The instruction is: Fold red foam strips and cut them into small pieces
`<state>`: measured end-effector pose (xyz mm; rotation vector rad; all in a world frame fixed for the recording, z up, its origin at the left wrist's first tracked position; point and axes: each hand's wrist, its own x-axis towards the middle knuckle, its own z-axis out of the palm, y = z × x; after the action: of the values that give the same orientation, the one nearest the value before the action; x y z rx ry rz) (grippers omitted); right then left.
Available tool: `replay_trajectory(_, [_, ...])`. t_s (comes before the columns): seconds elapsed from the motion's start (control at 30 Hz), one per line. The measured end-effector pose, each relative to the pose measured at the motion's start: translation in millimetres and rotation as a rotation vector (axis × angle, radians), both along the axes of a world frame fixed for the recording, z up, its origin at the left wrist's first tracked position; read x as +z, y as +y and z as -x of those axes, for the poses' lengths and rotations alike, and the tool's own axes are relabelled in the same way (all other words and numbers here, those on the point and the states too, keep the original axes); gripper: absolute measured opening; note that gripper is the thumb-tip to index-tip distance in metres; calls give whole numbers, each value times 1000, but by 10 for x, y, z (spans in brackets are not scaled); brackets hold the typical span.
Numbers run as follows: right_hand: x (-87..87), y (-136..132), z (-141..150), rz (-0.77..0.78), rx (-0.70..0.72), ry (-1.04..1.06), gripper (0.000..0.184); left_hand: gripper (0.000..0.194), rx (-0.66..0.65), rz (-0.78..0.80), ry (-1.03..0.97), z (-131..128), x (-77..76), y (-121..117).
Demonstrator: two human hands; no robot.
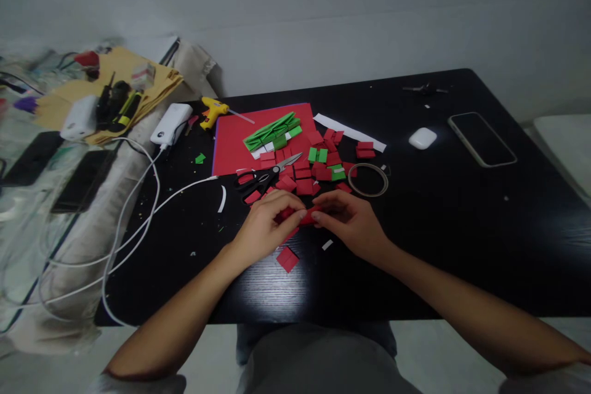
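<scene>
My left hand (268, 221) and my right hand (353, 221) meet at the middle of the black table (462, 246), both pinching a small red paper piece (305, 217) between their fingertips. Just beyond the fingers lies a heap of folded red and green paper pieces (318, 166). A loose red square (287, 258) lies near my left wrist. Black-handled scissors (265, 177) rest next to my left hand, on the edge of a red paper sheet (240, 135).
A roll of tape (368, 180) lies right of the heap. A yellow glue gun (212, 112), a white power bank (172, 123) with white cables (138, 221), an earbud case (422, 138) and a phone (482, 138) sit farther out. Clutter fills the left side.
</scene>
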<state>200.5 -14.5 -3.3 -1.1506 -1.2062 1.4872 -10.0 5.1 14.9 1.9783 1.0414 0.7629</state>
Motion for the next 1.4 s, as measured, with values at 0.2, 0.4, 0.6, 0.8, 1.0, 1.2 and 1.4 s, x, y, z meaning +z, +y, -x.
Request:
replay_trajectory(0.2, [35, 30, 7, 53, 65, 10, 25, 10, 5, -4, -13, -9, 3, -18])
replay_trajectory(0.4, [68, 25, 2, 27, 58, -6, 28, 12, 26, 28, 14, -7, 6, -10])
replay_trajectory(0.6, [47, 56, -27, -11, 22, -54, 31, 13, 43, 66, 29, 19, 20, 14])
replay_trajectory(0.8, [21, 85, -47, -17, 5, -52, 31, 11, 70, 109, 25, 26, 28, 16])
replay_trajectory(1.0, [34, 89, -54, -14, -4, -44, 31, 11, 73, 158, 18, 24, 43, 14])
replay_trajectory(1.2, [57, 103, -72, -29, -10, -55, 31, 12, 88, 215, 4, 22, 29, 18])
replay_trajectory(1.4, [75, 110, -71, -46, -16, -63, 28, 13, 100, 280, -46, 31, 5, 37])
